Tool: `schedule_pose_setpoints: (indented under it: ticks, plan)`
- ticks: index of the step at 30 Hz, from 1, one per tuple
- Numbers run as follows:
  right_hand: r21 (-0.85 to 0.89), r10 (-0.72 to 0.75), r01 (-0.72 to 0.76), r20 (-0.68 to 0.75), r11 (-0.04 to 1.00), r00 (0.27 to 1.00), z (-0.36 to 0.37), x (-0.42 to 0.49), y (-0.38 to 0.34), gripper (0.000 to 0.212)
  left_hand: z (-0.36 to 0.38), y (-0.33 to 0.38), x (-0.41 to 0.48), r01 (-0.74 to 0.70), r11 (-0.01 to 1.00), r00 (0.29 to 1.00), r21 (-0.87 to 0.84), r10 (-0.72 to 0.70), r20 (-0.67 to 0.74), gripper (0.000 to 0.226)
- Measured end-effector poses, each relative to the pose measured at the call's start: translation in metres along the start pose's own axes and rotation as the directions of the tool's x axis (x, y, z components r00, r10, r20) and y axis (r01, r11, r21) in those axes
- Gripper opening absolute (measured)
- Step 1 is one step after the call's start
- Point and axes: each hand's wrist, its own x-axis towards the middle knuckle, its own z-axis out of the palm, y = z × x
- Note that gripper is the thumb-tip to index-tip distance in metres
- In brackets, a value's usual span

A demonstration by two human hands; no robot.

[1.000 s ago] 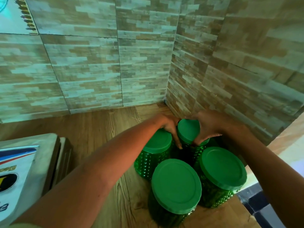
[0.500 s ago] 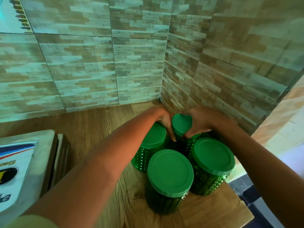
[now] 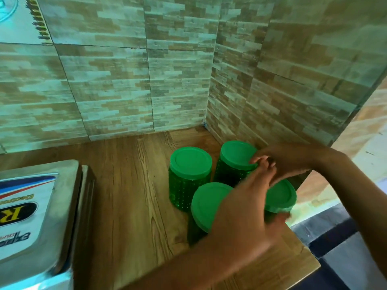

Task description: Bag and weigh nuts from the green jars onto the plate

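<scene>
Several green studded jars with green lids stand in the corner of a wooden counter (image 3: 129,195). The back left jar (image 3: 190,166) is untouched. My right hand (image 3: 293,162) has its fingertips pinched on the right rim of the back right jar's lid (image 3: 235,155). My left hand (image 3: 247,199) is blurred and hovers over the front left jar (image 3: 206,204) and the front right jar (image 3: 281,195). Its fingers are stretched toward my right hand and hold nothing. My left forearm hides the lower parts of both front jars.
A metal appliance with a printed sticker (image 3: 35,208) sits at the left edge of the counter. Tiled walls (image 3: 178,80) close off the back and right. The counter's front right edge (image 3: 310,264) drops off to a dark floor.
My left hand has left the back right jar and swung right, over the front jars. My right hand has slid to the lid's right rim. The view has pulled back and shifted left.
</scene>
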Motion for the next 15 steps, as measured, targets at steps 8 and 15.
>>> schedule_pose_setpoints:
  ticks: [8, 15]
  plan:
    - [-0.112, 0.055, -0.050, 0.037, 0.992, 0.998, 0.035, -0.010, 0.005, 0.125, 0.096, -0.013, -0.051, 0.405, 0.879, 0.914, -0.252, -0.391, 0.105, 0.110]
    - [-0.091, 0.039, -0.043, -0.044, 0.995, 0.998, 0.044, -0.009, 0.008, 0.121, 0.135, -0.037, -0.021, 0.418, 0.874, 0.868, -0.248, -0.464, -0.174, 0.091]
